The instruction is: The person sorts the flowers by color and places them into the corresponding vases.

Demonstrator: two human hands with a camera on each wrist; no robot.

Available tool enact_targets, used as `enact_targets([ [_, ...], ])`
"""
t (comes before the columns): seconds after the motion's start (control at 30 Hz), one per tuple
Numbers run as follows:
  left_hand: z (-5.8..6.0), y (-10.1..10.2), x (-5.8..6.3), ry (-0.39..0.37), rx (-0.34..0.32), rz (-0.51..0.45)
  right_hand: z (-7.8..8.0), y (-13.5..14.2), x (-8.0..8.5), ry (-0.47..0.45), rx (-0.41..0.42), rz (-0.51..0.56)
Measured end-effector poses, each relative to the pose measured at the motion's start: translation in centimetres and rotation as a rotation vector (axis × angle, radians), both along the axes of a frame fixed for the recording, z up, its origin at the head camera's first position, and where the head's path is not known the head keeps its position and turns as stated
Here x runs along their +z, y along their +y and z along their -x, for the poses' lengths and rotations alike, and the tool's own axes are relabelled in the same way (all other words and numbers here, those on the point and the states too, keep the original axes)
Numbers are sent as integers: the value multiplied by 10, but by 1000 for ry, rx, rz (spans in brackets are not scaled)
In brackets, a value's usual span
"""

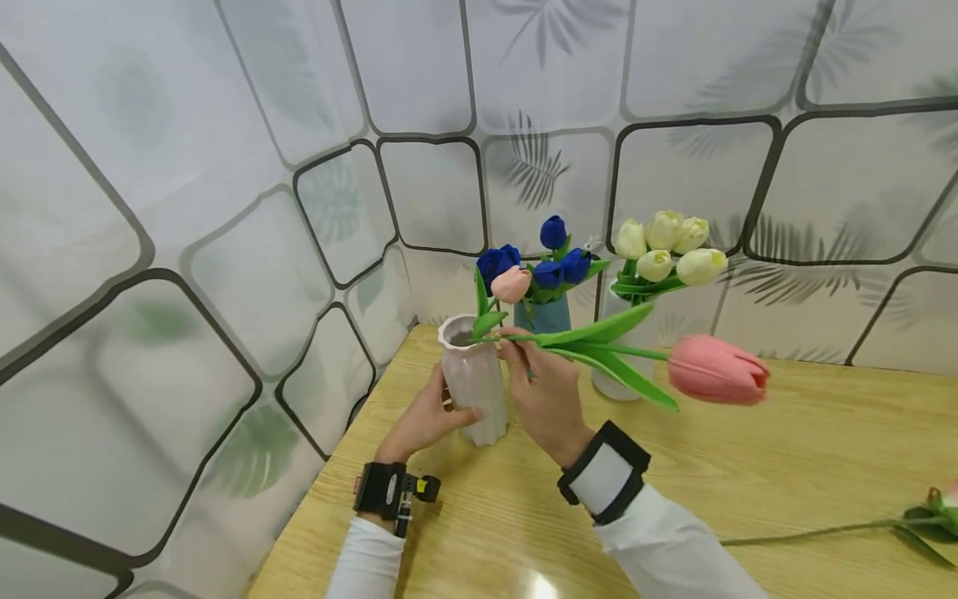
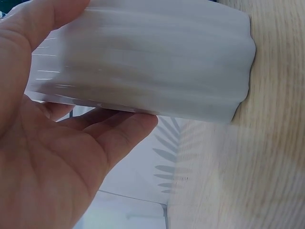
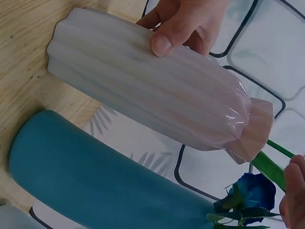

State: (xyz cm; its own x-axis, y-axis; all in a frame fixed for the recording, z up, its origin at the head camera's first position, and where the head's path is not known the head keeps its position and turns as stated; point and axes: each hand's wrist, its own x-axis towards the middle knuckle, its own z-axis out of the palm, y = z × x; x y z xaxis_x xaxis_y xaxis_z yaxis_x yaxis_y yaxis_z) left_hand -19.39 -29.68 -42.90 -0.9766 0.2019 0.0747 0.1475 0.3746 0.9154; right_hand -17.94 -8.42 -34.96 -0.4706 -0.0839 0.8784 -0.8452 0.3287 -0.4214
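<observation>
My left hand (image 1: 428, 416) grips a fluted white vase (image 1: 485, 391) from its left side, the vase upright on the table. In the left wrist view the thumb lies across the vase (image 2: 143, 57) and the other fingers are on its far side. Just right of the frilled mouth, my right hand (image 1: 550, 395) pinches the stem of a pink tulip (image 1: 714, 370). That tulip lies nearly level, bloom to the right, its stem's end at the vase mouth. A pale pink tulip (image 1: 511, 284) with green leaves rises from the mouth.
Behind stand a blue vase (image 1: 542, 314) of blue flowers (image 1: 552, 233) and a white vase (image 1: 615, 384) of cream tulips (image 1: 666, 231). A long-stemmed flower (image 1: 928, 520) lies at the right on the wooden table (image 1: 823, 449). A patterned curtain (image 1: 224, 249) hangs left and behind.
</observation>
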Motion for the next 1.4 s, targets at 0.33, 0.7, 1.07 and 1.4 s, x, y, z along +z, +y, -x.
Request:
enact_targets([
  [0.33, 0, 2, -1, 5, -25, -6, 3, -15, 11, -231, -133, -261],
  [0.7, -1, 5, 0, 6, -28, 16, 6, -20, 19, -339, -243, -490],
  [1.07, -1, 5, 4, -10, -10, 30, 3, -8, 14, -564, -231, -610],
  [1.4, -12, 9, 25, -42, -13, 38, -4, 28, -29, -592, -156, -525],
])
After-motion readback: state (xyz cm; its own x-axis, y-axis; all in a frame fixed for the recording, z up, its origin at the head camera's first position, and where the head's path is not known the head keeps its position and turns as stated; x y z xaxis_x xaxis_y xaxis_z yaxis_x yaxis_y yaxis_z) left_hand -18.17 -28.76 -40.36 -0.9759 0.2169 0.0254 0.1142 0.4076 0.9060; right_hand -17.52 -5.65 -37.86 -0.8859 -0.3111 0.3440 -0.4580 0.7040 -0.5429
